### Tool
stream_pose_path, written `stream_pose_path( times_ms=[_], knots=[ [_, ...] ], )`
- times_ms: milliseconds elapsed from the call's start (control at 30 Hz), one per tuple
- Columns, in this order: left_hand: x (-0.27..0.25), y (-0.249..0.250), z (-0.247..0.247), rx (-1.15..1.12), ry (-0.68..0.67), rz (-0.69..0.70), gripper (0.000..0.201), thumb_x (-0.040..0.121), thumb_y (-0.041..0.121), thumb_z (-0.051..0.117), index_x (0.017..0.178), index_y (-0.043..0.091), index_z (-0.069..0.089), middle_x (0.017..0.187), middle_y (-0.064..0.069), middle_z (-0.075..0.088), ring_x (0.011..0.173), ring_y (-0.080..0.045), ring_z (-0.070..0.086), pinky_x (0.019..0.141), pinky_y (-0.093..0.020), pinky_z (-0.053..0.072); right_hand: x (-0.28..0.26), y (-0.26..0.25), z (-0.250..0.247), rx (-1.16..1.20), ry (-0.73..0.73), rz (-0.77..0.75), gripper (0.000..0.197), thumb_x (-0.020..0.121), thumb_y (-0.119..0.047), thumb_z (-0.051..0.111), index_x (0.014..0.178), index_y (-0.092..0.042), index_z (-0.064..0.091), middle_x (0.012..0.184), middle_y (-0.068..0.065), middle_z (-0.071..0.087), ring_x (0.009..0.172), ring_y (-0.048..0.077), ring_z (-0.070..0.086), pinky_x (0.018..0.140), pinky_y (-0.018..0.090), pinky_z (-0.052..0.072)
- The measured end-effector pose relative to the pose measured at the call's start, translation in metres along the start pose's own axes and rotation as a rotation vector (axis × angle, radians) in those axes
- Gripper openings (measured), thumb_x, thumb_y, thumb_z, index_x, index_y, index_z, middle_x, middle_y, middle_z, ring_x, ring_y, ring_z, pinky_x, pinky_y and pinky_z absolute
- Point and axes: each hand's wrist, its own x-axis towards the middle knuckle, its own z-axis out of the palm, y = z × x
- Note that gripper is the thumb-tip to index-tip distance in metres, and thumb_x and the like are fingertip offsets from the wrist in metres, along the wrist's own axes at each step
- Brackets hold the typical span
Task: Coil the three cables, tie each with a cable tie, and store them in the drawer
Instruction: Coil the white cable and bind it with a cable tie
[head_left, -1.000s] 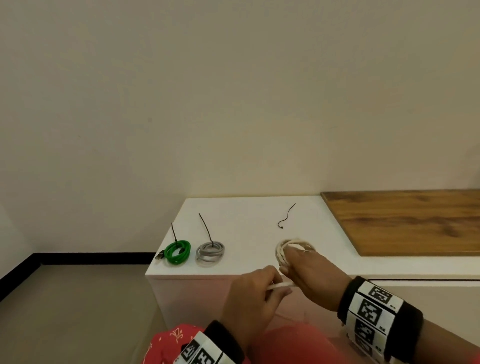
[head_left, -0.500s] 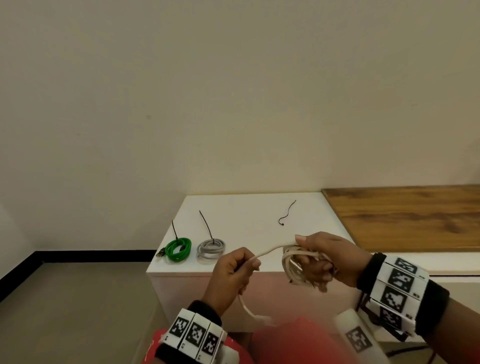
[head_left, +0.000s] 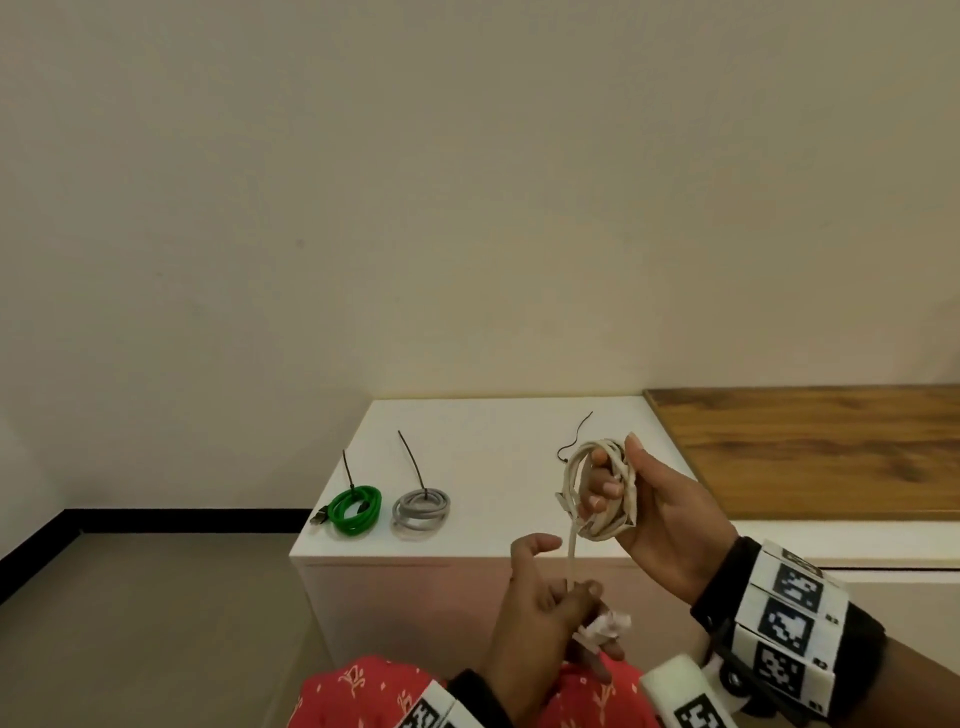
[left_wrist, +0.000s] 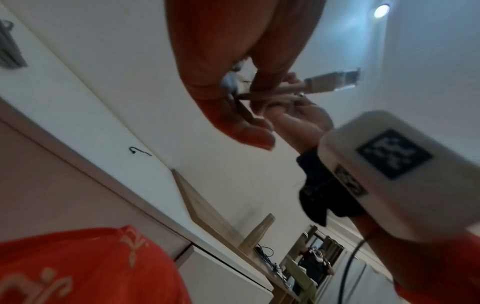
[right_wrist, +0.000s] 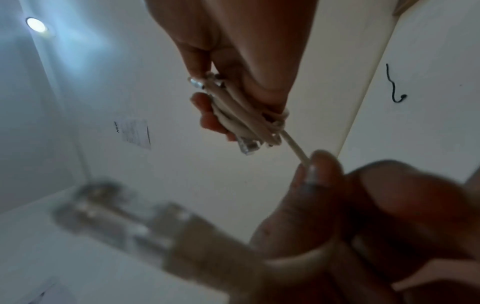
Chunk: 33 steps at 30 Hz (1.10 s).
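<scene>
The head view alone shows the whole layout: the right hand (head_left: 657, 512) raised over the white cabinet top (head_left: 488, 447), fingers curled through the coiled white cable (head_left: 597, 493), and the left hand (head_left: 545, 603) lower down, pinching the cable's loose tail. The right wrist view adds what that view hides: the bundled strands (right_wrist: 244, 121) pressed between thumb and fingers, a clear plug beside them, and the tail running taut toward the left hand's fingertips (right_wrist: 319, 170). The left wrist view shows the tail's plug end (left_wrist: 335, 80) poking out past the fingers.

The coil stands on edge, its long axis roughly vertical, and the tail drops straight down from it.

On the cabinet top lie a green cable (head_left: 356, 509) and a grey cable (head_left: 421, 512), each coiled flat with a black tie sticking upward, and a loose black cable tie (head_left: 574, 439) just behind the raised coil. A wooden board (head_left: 810, 447) adjoins on the right; a plain wall (head_left: 467, 208) rises behind.
</scene>
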Motion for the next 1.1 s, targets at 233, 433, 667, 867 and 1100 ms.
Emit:
stream_pose_path(
  times_ms=[233, 433, 667, 867, 1100],
  knots=[
    [-0.007, 0.002, 0.009, 0.292, -0.074, 0.269, 0.014, 0.086, 0.038, 0.045, 0.087, 0.025, 0.05, 0.064, 0.008, 0.062, 0.062, -0.008, 0.059, 0.048, -0.021, 0.047, 0.001, 0.005, -0.002, -0.114, 0.035, -0.046, 0.036, 0.083, -0.041, 0.039, 0.081, -0.008, 0.053, 0.056, 0.001, 0.048, 0.052, 0.014, 0.051, 0.066, 0.031, 0.04],
    [-0.002, 0.008, 0.008, 0.589, 0.088, 0.518, 0.013, 0.08, 0.038, 0.052, 0.067, 0.034, 0.05, 0.055, 0.023, 0.054, 0.054, -0.002, 0.052, 0.054, -0.012, 0.04, -0.002, 0.014, 0.001, -0.276, 0.006, -0.031, 0.041, 0.08, -0.046, 0.04, 0.082, -0.008, 0.054, 0.059, 0.002, 0.048, 0.058, 0.016, 0.047, 0.062, 0.026, 0.043],
    [0.006, 0.006, 0.014, 0.684, 0.406, 0.509, 0.031, 0.06, 0.064, 0.052, 0.056, 0.033, 0.047, 0.056, 0.014, 0.048, 0.066, -0.006, 0.048, 0.055, -0.018, 0.034, -0.007, 0.016, 0.006, -0.278, -0.012, -0.004, 0.052, 0.079, -0.054, 0.032, 0.082, -0.008, 0.055, 0.059, 0.004, 0.048, 0.049, 0.013, 0.045, 0.054, 0.028, 0.041],
    [0.007, 0.007, 0.021, 0.586, 0.562, 0.452, 0.046, 0.051, 0.055, 0.067, 0.074, 0.033, 0.034, 0.079, 0.013, 0.044, 0.084, -0.006, 0.042, 0.061, -0.013, 0.035, -0.012, 0.018, 0.015, -0.296, -0.037, 0.017, 0.051, 0.075, -0.056, 0.035, 0.08, -0.009, 0.052, 0.054, 0.0, 0.046, 0.052, 0.011, 0.051, 0.057, 0.025, 0.042],
    [0.012, -0.005, 0.019, 0.801, 0.63, 0.67, 0.045, 0.064, 0.054, 0.059, 0.1, 0.038, 0.037, 0.094, 0.022, 0.048, 0.092, 0.006, 0.042, 0.076, -0.015, 0.037, -0.014, 0.021, 0.016, -0.239, 0.049, 0.025, 0.037, 0.074, -0.044, 0.047, 0.076, -0.007, 0.053, 0.054, 0.003, 0.049, 0.053, 0.012, 0.056, 0.055, 0.023, 0.048]
  ],
)
